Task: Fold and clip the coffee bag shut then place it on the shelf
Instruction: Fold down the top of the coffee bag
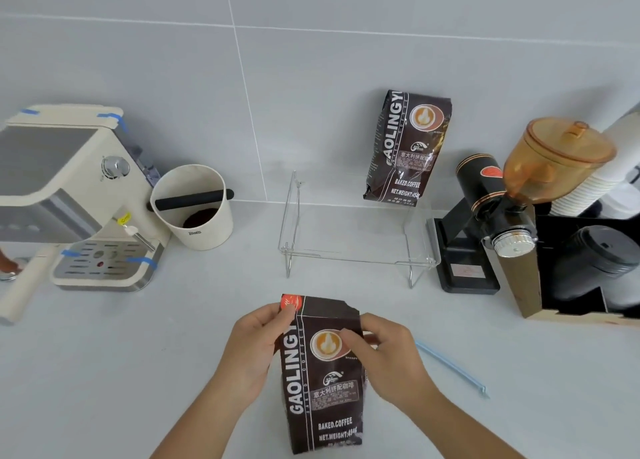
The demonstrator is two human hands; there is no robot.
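Note:
A dark brown coffee bag stands on the counter near me, its torn top open and unfolded. My left hand pinches the bag's upper left corner by the red patch. My right hand grips the upper right edge, thumb across the front. A long light-blue clip lies flat on the counter to the right of my right hand, apart from it. A clear acrylic shelf stands farther back. A second, sealed coffee bag rests on its back right part, leaning on the wall.
A cream espresso machine sits at the left with a cream knock box beside it. A black grinder with an amber hopper stands right of the shelf, next to a black organiser holding cup lids and stacked paper cups.

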